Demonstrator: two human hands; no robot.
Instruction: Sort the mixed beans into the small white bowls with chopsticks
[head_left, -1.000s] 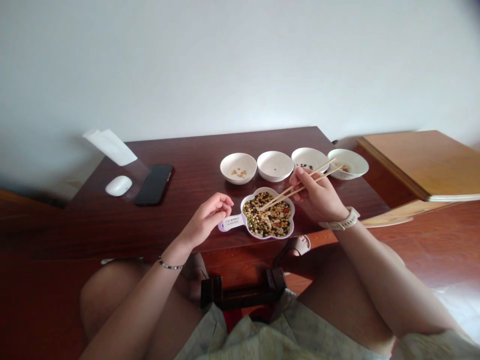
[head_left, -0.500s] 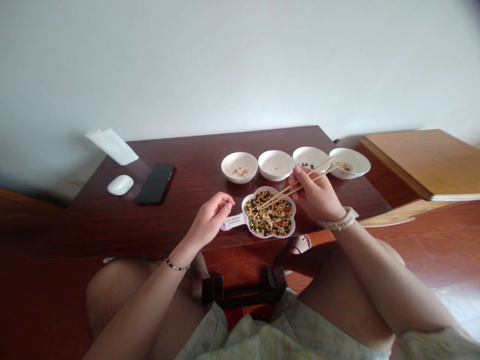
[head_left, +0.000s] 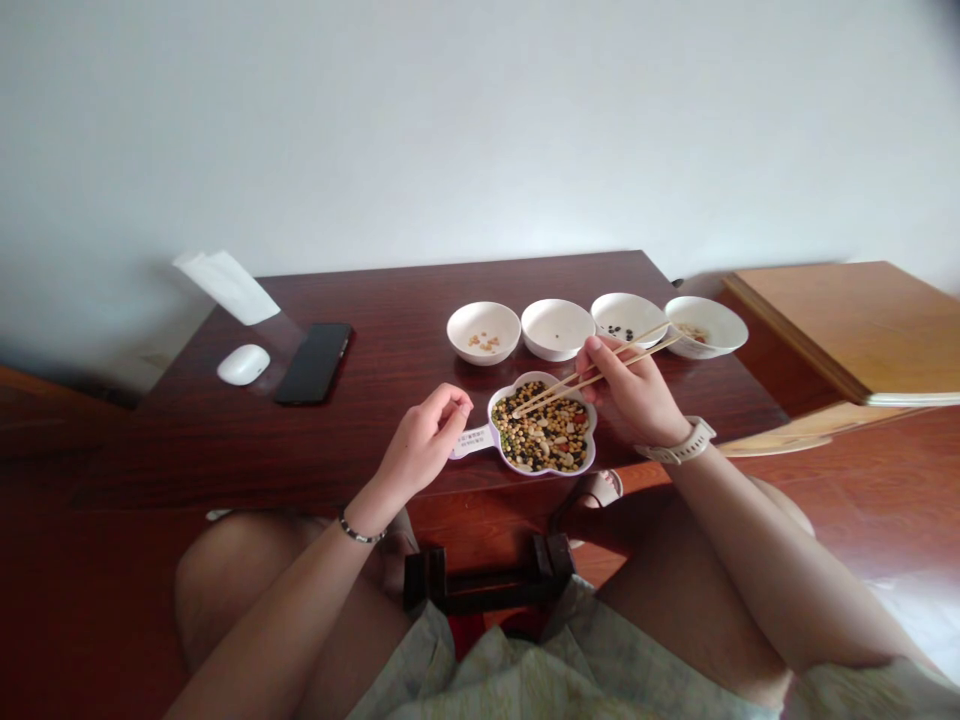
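My right hand is closed around a pair of wooden chopsticks. Their tips reach into a flower-shaped white dish with a purple edge, full of mixed beans: black, yellow, green and some larger pale or reddish ones. Beside the dish's labelled handle is my left hand, its fingers curled in and nothing visible in them. Behind the dish stand several white bowls in a row. The leftmost bowl contains pale pieces, the neighbouring bowl one small speck, the third bowl black beans.
At the row's right end, a bowl has pale and reddish pieces in it. On the left of the dark wooden table lie a black phone, a white mouse-like object and a folded white paper. A lighter wooden surface adjoins at right.
The whole view has shifted slightly, moving the table items a little rightward. The chopstick tips remain among the beans, and both hands keep nearly the same pose.
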